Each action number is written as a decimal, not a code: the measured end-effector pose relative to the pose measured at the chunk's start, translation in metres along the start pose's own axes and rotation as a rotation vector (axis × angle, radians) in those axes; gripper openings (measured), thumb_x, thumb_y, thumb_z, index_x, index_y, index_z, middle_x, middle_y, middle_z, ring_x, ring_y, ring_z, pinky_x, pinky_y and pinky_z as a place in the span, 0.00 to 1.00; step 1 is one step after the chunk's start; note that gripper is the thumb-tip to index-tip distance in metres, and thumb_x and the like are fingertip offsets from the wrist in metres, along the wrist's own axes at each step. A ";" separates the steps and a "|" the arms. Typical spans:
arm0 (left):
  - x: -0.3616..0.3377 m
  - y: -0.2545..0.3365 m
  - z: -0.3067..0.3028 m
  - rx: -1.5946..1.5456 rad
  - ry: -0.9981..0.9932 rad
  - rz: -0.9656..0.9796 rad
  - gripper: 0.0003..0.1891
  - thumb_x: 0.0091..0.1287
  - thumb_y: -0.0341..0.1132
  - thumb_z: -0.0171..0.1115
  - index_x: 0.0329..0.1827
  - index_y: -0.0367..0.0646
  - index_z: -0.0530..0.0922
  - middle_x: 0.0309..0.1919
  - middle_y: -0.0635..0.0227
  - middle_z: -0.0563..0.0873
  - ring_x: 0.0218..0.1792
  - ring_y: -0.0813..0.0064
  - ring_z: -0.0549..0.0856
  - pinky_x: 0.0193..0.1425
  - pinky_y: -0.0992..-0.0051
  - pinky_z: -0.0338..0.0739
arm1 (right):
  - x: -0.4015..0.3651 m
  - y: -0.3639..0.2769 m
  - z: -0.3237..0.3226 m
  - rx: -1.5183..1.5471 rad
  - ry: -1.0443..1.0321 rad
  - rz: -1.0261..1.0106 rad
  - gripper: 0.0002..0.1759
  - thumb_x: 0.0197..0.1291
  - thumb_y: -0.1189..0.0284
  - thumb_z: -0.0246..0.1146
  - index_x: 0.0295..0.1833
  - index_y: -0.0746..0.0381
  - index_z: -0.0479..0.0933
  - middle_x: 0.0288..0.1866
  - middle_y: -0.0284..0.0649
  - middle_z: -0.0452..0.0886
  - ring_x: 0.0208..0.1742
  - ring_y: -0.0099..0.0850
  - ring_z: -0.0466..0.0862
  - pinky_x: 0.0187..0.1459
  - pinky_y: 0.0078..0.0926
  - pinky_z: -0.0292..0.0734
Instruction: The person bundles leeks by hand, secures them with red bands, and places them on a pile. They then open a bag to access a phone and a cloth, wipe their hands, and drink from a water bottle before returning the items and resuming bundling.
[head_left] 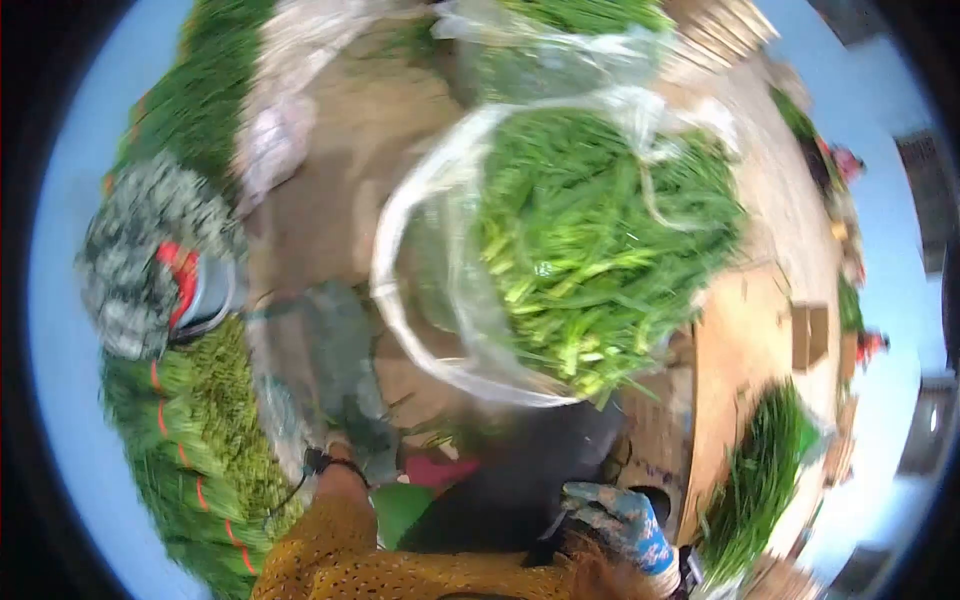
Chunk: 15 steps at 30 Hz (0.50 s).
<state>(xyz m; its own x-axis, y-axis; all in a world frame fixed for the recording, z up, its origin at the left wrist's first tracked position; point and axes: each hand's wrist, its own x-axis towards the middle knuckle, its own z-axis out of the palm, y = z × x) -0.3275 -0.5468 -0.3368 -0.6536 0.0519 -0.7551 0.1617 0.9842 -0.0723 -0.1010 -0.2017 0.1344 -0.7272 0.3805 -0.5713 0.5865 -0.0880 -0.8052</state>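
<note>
My right hand [622, 522], in a blue and white patterned glove, is low in the view over my dark-clad lap. Its fingers point left, loosely bent, with nothing plainly between them. My left hand [336, 440] reaches forward past a mustard dotted sleeve and a dark wristband. Motion blur smears its fingers against a grey-green plastic sheet [345, 360], so I cannot tell what they hold. In front of me, a large clear plastic bag [440, 260] with a rolled white rim is filled with cut green leafy stalks [600, 240].
Bundled greens [170, 440] with red ties line the left side. Beside them sits a grey bucket [212, 290] with a red item. A second bag [560, 65] of greens stands at the back. At right are a cardboard sheet [735, 350], long green stalks [755, 470] and distant people.
</note>
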 end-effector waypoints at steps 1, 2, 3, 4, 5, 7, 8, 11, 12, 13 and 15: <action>0.000 0.008 0.007 0.039 -0.021 0.091 0.30 0.68 0.47 0.53 0.72 0.48 0.67 0.70 0.56 0.71 0.68 0.59 0.71 0.70 0.61 0.67 | 0.000 -0.007 -0.003 -0.095 -0.002 -0.029 0.20 0.64 0.80 0.60 0.62 0.69 0.76 0.54 0.46 0.84 0.55 0.34 0.83 0.58 0.29 0.77; -0.001 0.016 0.014 0.073 -0.051 0.178 0.29 0.69 0.47 0.52 0.72 0.48 0.67 0.70 0.56 0.71 0.68 0.59 0.72 0.70 0.61 0.67 | -0.003 -0.012 -0.007 -0.195 -0.016 -0.050 0.20 0.64 0.79 0.61 0.61 0.68 0.76 0.55 0.45 0.84 0.55 0.33 0.83 0.58 0.29 0.77; -0.004 0.028 0.020 0.112 -0.086 0.287 0.29 0.69 0.47 0.52 0.72 0.48 0.67 0.70 0.56 0.71 0.68 0.59 0.72 0.70 0.61 0.67 | -0.008 -0.006 -0.008 -0.252 0.017 -0.006 0.19 0.63 0.78 0.62 0.60 0.66 0.78 0.55 0.43 0.84 0.54 0.32 0.84 0.57 0.28 0.77; -0.008 0.038 0.025 0.160 -0.123 0.401 0.29 0.70 0.47 0.51 0.72 0.47 0.68 0.69 0.56 0.71 0.68 0.60 0.72 0.70 0.61 0.67 | -0.013 -0.003 -0.009 -0.282 0.055 -0.027 0.19 0.63 0.78 0.62 0.60 0.66 0.78 0.55 0.43 0.84 0.54 0.32 0.84 0.57 0.28 0.77; -0.012 0.056 0.033 0.199 -0.172 0.533 0.28 0.70 0.47 0.51 0.72 0.47 0.68 0.69 0.57 0.71 0.67 0.60 0.72 0.70 0.62 0.67 | -0.016 -0.001 -0.011 -0.312 0.090 -0.052 0.19 0.63 0.78 0.63 0.60 0.65 0.78 0.54 0.43 0.84 0.54 0.33 0.84 0.57 0.28 0.77; -0.016 0.094 0.043 0.237 -0.257 0.781 0.27 0.71 0.47 0.50 0.72 0.47 0.68 0.69 0.57 0.72 0.67 0.60 0.72 0.70 0.62 0.67 | -0.023 0.015 -0.014 -0.322 0.189 -0.120 0.19 0.63 0.77 0.63 0.60 0.64 0.78 0.53 0.43 0.85 0.54 0.34 0.84 0.56 0.28 0.77; -0.019 0.119 0.044 0.246 -0.299 0.899 0.27 0.72 0.47 0.49 0.72 0.47 0.68 0.69 0.57 0.72 0.67 0.60 0.72 0.70 0.62 0.67 | -0.027 0.014 -0.016 -0.282 0.203 -0.010 0.18 0.63 0.77 0.64 0.59 0.64 0.78 0.53 0.43 0.85 0.54 0.34 0.84 0.55 0.28 0.77; -0.047 0.184 0.019 -0.087 -0.486 1.013 0.25 0.73 0.44 0.47 0.72 0.46 0.68 0.67 0.56 0.72 0.66 0.61 0.72 0.69 0.64 0.67 | -0.046 0.021 -0.012 -0.232 0.332 -0.108 0.17 0.64 0.73 0.64 0.58 0.63 0.79 0.51 0.45 0.85 0.51 0.36 0.85 0.52 0.30 0.78; -0.069 0.200 -0.009 -0.129 -0.509 0.987 0.24 0.73 0.42 0.47 0.71 0.45 0.68 0.65 0.56 0.74 0.63 0.62 0.74 0.66 0.65 0.68 | -0.054 0.022 -0.010 -0.239 0.403 -0.195 0.17 0.64 0.70 0.64 0.58 0.61 0.80 0.50 0.46 0.85 0.49 0.37 0.85 0.50 0.31 0.79; -0.096 0.213 -0.041 -0.145 -0.512 0.983 0.24 0.73 0.40 0.48 0.70 0.44 0.69 0.62 0.56 0.75 0.61 0.63 0.75 0.64 0.66 0.70 | -0.062 0.025 -0.007 -0.249 0.478 -0.277 0.17 0.64 0.68 0.64 0.57 0.60 0.80 0.49 0.47 0.85 0.46 0.38 0.86 0.47 0.31 0.80; -0.157 0.226 -0.117 -0.121 -0.464 0.976 0.22 0.73 0.36 0.48 0.68 0.42 0.70 0.58 0.57 0.77 0.56 0.65 0.78 0.60 0.68 0.73 | -0.077 0.043 0.000 -0.257 0.581 -0.366 0.18 0.64 0.67 0.64 0.58 0.60 0.80 0.49 0.47 0.85 0.46 0.39 0.86 0.47 0.32 0.79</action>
<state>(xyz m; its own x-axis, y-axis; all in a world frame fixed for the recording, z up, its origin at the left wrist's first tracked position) -0.2748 -0.3128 -0.1587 0.0638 0.7766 -0.6267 0.3693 0.5651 0.7378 -0.0198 -0.2350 0.1436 -0.6278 0.7774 -0.0384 0.4592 0.3300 -0.8248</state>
